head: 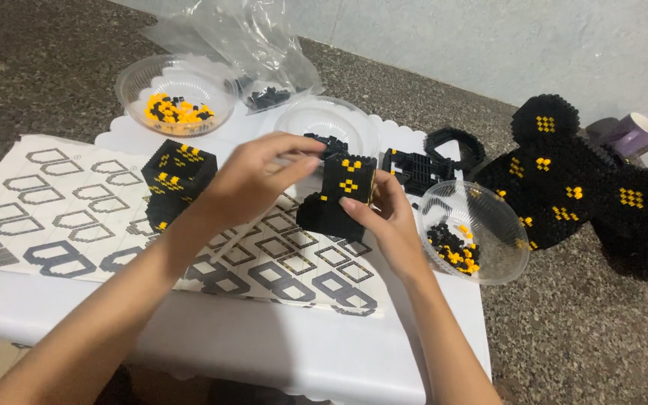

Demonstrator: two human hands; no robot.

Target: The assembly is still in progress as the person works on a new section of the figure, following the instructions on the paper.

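Both my hands grip the black-and-yellow brick block (343, 196) over the instruction sheet (76, 217): left hand (253, 176) pinching its top, right hand (388, 217) wrapping its side. Bowl of loose bricks (481, 206) sits just right of the block

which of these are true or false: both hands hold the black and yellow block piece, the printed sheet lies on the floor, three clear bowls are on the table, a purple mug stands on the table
1. Both hands, left hand and right hand, hold the black and yellow block piece: true.
2. The printed sheet lies on the floor: false, it lies on the white table.
3. Three clear bowls are on the table: true.
4. A purple mug stands on the table: false, it is off the table, behind the large block figure.
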